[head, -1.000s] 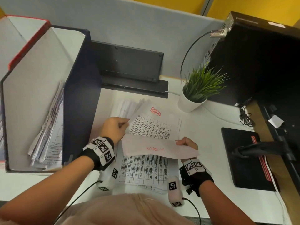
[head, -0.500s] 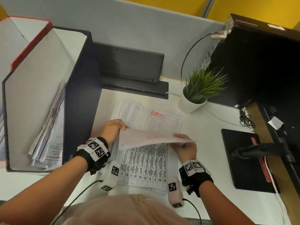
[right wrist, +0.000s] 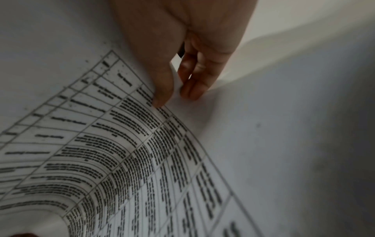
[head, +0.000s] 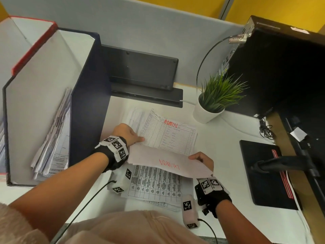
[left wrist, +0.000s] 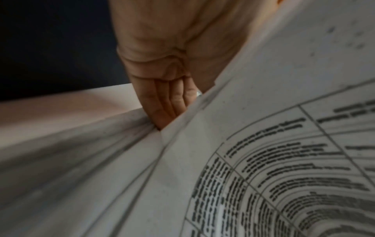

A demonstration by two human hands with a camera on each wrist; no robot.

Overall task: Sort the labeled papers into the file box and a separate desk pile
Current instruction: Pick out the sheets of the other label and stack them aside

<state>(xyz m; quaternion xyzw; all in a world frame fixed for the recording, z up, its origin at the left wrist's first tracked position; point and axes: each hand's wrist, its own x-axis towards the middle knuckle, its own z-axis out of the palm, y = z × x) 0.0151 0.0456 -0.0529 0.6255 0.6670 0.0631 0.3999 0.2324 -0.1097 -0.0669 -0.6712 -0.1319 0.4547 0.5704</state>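
Observation:
Both hands hold one white sheet [head: 167, 162] above the near paper pile [head: 154, 185]; red "ADMIN" writing shows through its back, mirrored. My left hand [head: 128, 132] grips its left edge, fingers [left wrist: 162, 102] curled against the paper [left wrist: 263, 144]. My right hand [head: 202, 161] pinches the right edge between the thumb [right wrist: 162, 89] and fingers [right wrist: 192, 86], the printed table [right wrist: 121, 144] beside them. Another sheet marked ADMIN [head: 170, 131] lies flat on a far pile. The dark blue file box [head: 84, 103] stands at the left with papers [head: 52, 147] leaning inside.
A red-edged file box [head: 33, 44] stands left of the blue one. A black keyboard [head: 140, 69] leans on the partition behind the papers. A potted plant [head: 214, 103] sits at the back right, and a monitor base [head: 263, 173] and black computer case [head: 281, 67] to the right.
The ADMIN sheet at the back has settled flat on the far pile. The sheet between my hands has turned its back upward. Both hands stayed nearly in place.

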